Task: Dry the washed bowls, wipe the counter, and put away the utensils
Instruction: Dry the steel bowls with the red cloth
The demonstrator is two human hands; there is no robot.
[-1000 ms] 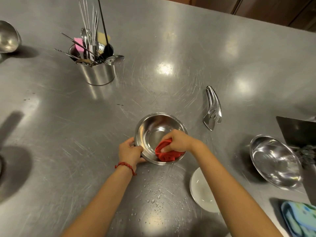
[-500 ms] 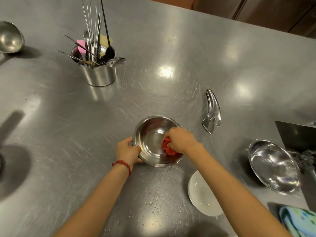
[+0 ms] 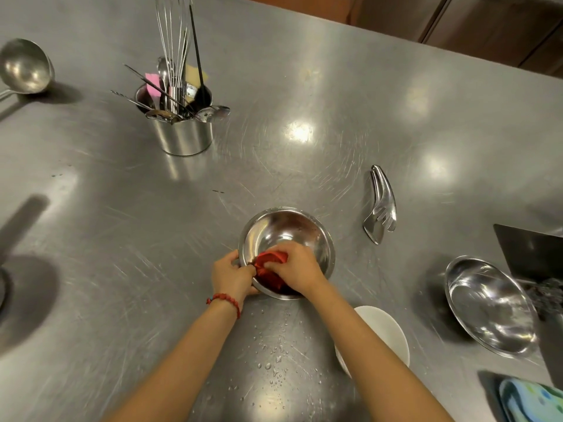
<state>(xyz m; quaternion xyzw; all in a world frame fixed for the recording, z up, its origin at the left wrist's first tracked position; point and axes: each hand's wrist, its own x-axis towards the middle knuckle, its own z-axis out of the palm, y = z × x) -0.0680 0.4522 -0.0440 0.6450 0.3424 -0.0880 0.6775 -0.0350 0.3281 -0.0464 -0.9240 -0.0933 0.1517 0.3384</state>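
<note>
A small steel bowl point(image 3: 283, 229) stands on the steel counter point(image 3: 122, 239) in front of me. My left hand point(image 3: 231, 275) grips its near left rim. My right hand point(image 3: 297, 266) is inside the bowl, pressing a red cloth point(image 3: 268, 263) against the near left wall. A second steel bowl point(image 3: 490, 306) lies tilted at the right. A white bowl point(image 3: 387, 330) sits partly under my right forearm. Steel tongs point(image 3: 380, 205) lie right of the small bowl. A steel utensil holder point(image 3: 182, 135) with a whisk and spoons stands at the back left.
A ladle point(image 3: 24, 68) rests at the far left edge. Water drops point(image 3: 274, 360) dot the counter between my arms. A blue-green sponge point(image 3: 530, 400) lies at the bottom right, and a dark tray point(image 3: 530, 251) juts in from the right.
My right hand has swept the red cloth from the bowl's near right side round to its near left wall. My left hand keeps its hold on the rim.
</note>
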